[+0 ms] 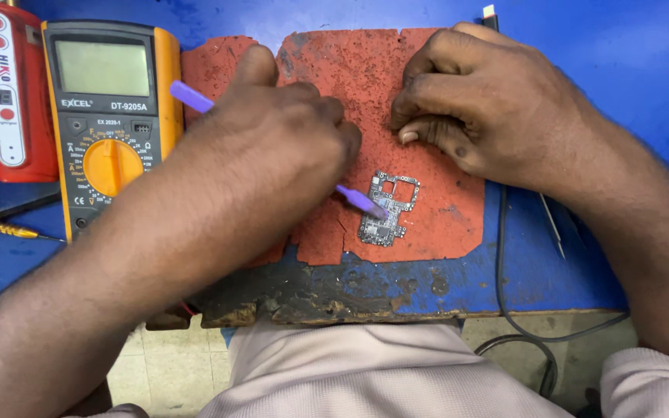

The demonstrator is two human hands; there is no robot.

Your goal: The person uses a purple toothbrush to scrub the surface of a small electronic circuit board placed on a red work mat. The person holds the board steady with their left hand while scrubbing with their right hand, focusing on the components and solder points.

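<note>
Circuit board (387,209) – small, notched, on pitted red mat (427,77); left hand (272,131) grips purple plastic tool (359,200); right hand (482,108) curled, empty.

Left hand (272,131): grips a purple tool (361,201), whose tip touches the circuit board; its other end (190,96) sticks out behind the hand.
Right hand (478,108): rests on the mat with fingers curled, above the board and apart from it.
Circuit board (387,209): small, lies flat on the mat.
Mat (427,62): red, worn and pitted, on a blue table (598,46).
Multimeter (110,116): orange and grey, left of the mat, beside a red device (9,93).
Cable (505,302): black, runs down past the table edge.
Tweezers (555,228): lie right of the mat.
</note>
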